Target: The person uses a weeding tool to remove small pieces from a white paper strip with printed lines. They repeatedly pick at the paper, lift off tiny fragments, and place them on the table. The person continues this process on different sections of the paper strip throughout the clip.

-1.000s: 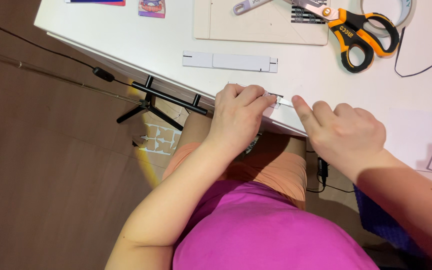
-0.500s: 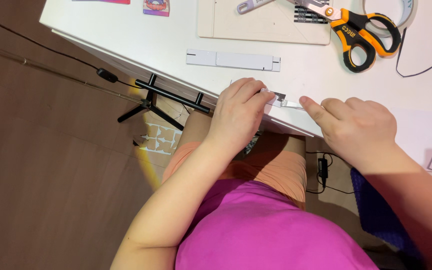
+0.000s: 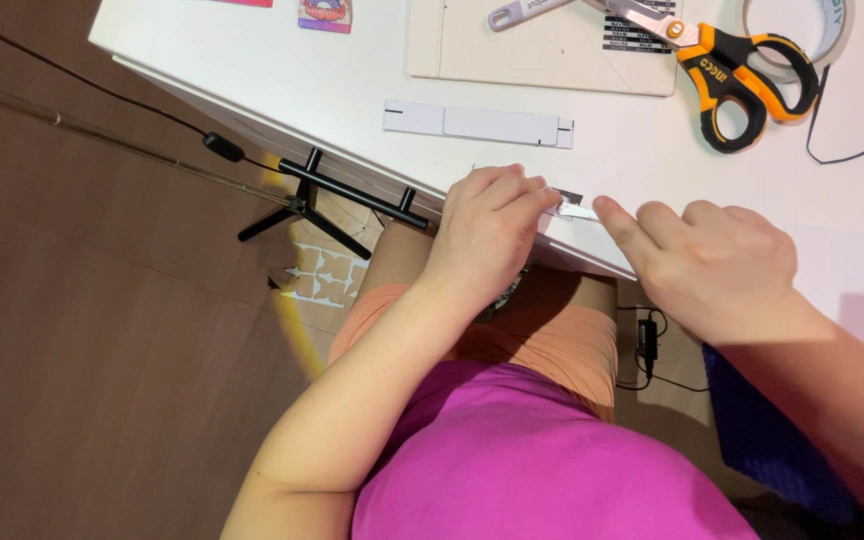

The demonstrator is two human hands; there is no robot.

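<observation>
Pinching one small white strip (image 3: 570, 206) at the near edge of the white bench (image 3: 282, 80): left hand (image 3: 487, 225) curled over the strip's left end, fingers (image 3: 527, 195) clenched on it; right hand (image 3: 712, 265) just beside, index fingertip pressed to the strip's right end, other fingers loosely bent, whether grasping or only pressing cannot be told.

Counted on the bench: one long white strip (image 3: 477, 123) lying flat, well apart from the hands; one cream cutting board (image 3: 542, 50); one pair of orange-and-black scissors (image 3: 742, 75); one grey-handled knife (image 3: 527, 12) on the board; one roll of tape (image 3: 802, 40), partly cropped; two small colourful cards (image 3: 325, 13) at the far edge; one thin black cord (image 3: 852, 150).

Below the bench: one black tripod (image 3: 312, 195) on the brown floor (image 3: 82, 350).

Compared with half a second earlier: both hands at the same bench edge, right index finger now stretched further towards the left hand, strip unmoved.
</observation>
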